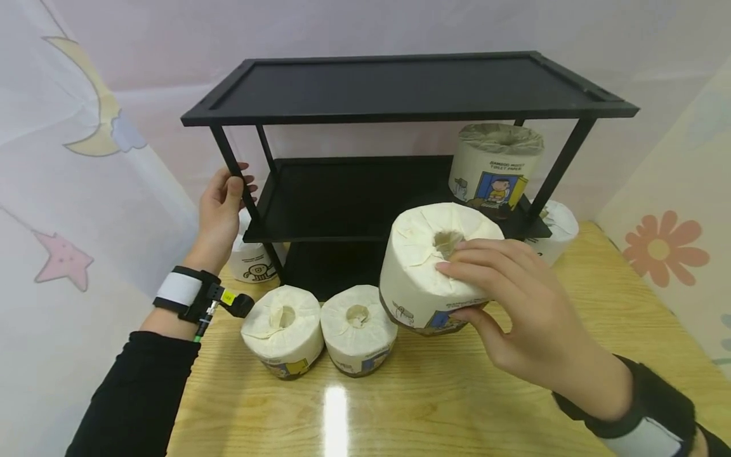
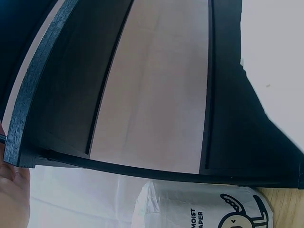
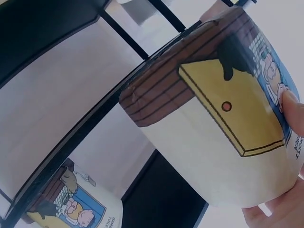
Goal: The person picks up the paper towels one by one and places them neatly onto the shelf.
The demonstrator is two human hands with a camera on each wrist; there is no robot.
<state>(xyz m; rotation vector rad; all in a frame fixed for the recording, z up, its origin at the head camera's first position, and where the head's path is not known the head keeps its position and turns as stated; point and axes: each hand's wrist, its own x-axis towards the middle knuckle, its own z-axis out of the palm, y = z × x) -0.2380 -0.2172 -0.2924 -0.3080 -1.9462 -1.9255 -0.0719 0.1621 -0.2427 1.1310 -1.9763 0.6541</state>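
My right hand (image 1: 531,304) grips a wrapped toilet paper roll (image 1: 422,254), fingers at the hole in its top and thumb on its printed side. The roll is raised in front of the black two-tier shelf rack (image 1: 342,197), tilted a little. In the right wrist view this toilet paper roll (image 3: 204,142) shows a yellow door and brown base print, with a thumb (image 3: 294,114) against it. My left hand (image 1: 219,203) holds the rack's front left post, fingers passing behind it. Another toilet paper roll (image 1: 493,171) stands at the right end of the rack's middle shelf.
Two wrapped rolls, the left one (image 1: 282,330) and the right one (image 1: 358,327), stand side by side on the wooden table (image 1: 274,419) before the rack. More rolls stand beside it, one at left (image 1: 251,260) and one at right (image 1: 554,228). Printed cloth (image 1: 674,165) hangs around.
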